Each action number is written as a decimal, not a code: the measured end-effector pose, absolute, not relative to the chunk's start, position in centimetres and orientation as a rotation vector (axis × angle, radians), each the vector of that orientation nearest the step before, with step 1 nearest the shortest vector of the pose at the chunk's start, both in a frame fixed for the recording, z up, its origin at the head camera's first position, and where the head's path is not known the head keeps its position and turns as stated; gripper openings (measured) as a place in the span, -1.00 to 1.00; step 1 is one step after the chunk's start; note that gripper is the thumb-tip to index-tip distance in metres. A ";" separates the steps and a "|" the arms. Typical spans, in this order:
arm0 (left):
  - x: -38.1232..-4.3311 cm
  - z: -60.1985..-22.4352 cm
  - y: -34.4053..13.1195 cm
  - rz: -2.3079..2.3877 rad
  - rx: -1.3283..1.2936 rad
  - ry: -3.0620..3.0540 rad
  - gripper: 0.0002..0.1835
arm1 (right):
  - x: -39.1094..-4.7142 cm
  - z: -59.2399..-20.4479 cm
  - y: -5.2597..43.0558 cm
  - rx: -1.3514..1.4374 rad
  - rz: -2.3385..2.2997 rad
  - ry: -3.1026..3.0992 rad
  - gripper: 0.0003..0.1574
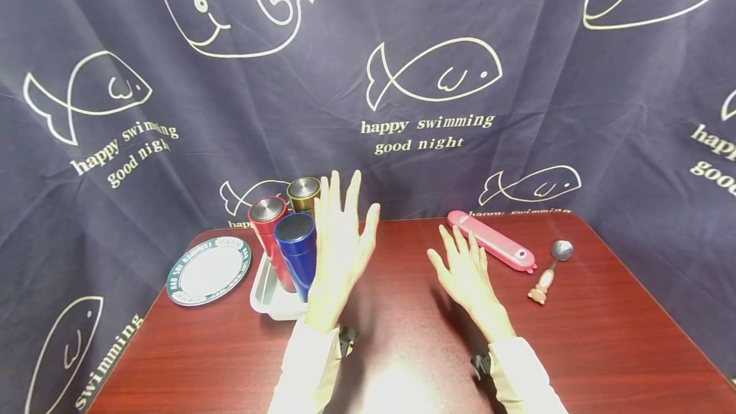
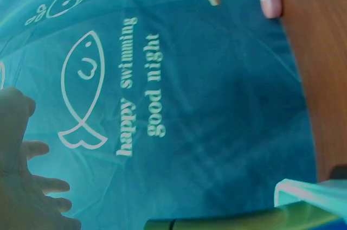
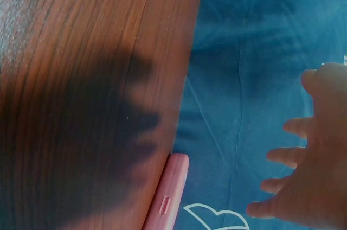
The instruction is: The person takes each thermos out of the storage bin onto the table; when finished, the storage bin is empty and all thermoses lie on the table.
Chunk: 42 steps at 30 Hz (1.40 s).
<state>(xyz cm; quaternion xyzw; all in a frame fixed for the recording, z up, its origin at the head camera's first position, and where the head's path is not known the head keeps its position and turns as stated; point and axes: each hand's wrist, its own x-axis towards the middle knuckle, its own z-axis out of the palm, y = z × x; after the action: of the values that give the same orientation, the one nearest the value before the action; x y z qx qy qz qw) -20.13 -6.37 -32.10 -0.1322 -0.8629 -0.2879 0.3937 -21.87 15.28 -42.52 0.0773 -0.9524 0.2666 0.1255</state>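
Observation:
My left hand (image 1: pixel 339 241) is raised with fingers spread, overlapping the right side of a pale tray (image 1: pixel 264 289) in the head view. In that tray stand a red thermos (image 1: pixel 273 235), a blue thermos (image 1: pixel 298 251) and a gold-topped thermos (image 1: pixel 303 191), the last partly hidden by the blue one and the hand. Over the table's middle right hovers my right hand (image 1: pixel 468 273), fingers apart and holding nothing. Just beyond its fingertips lies a long pink case (image 1: pixel 491 241) with a small animal face at one end. Both hands also show in their wrist views, bare of any object.
A round plate (image 1: pixel 209 271) with a green lettered rim lies at the table's left edge. On the right is a spoon (image 1: pixel 551 271) with a bear-shaped handle end. A dark curtain (image 1: pixel 402 184) with white fish drawings hangs behind the red-brown table (image 1: pixel 414 324).

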 end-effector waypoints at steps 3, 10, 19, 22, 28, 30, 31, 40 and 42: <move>-19.9 -31.4 -7.0 -0.767 -0.336 -2.142 -0.43 | -21.8 -42.4 15.2 0.227 0.777 -2.775 -0.21; -19.1 -30.3 -8.2 -0.879 -0.292 -2.104 -0.44 | -21.9 -42.5 15.1 0.232 0.787 -2.767 -0.22; -18.8 -30.1 -10.4 -0.928 -0.193 -2.053 -0.44 | -21.8 -42.8 15.1 0.235 0.798 -2.770 -0.22; -18.7 -30.3 -11.2 -0.945 -0.168 -2.044 -0.44 | -21.8 -42.8 15.2 0.232 0.802 -2.773 -0.22; -18.9 -30.8 -13.0 -0.958 -0.135 -1.991 -0.46 | -21.9 -42.6 15.2 0.235 0.812 -2.765 -0.22; -19.0 -31.0 -13.5 -0.966 -0.122 -1.974 -0.46 | -21.9 -42.6 15.2 0.235 0.812 -2.767 -0.22; -18.9 -31.1 -13.7 -0.969 -0.112 -1.969 -0.46 | -21.9 -42.6 15.2 0.235 0.812 -2.768 -0.22; -18.7 -32.9 -15.5 -1.048 0.028 -1.951 -0.47 | -21.6 -42.4 15.3 0.231 0.827 -2.776 -0.23; -18.5 -33.2 -16.0 -1.095 0.041 -1.933 -0.47 | -21.6 -42.5 15.3 0.231 0.829 -2.777 -0.23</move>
<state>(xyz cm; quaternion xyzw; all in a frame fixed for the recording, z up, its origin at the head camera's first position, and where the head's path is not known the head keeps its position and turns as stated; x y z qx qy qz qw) -18.52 -15.96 -33.21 0.0165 -0.7797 -0.4416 0.4436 -21.62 15.33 -42.47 0.0789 -0.9486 0.2832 0.1170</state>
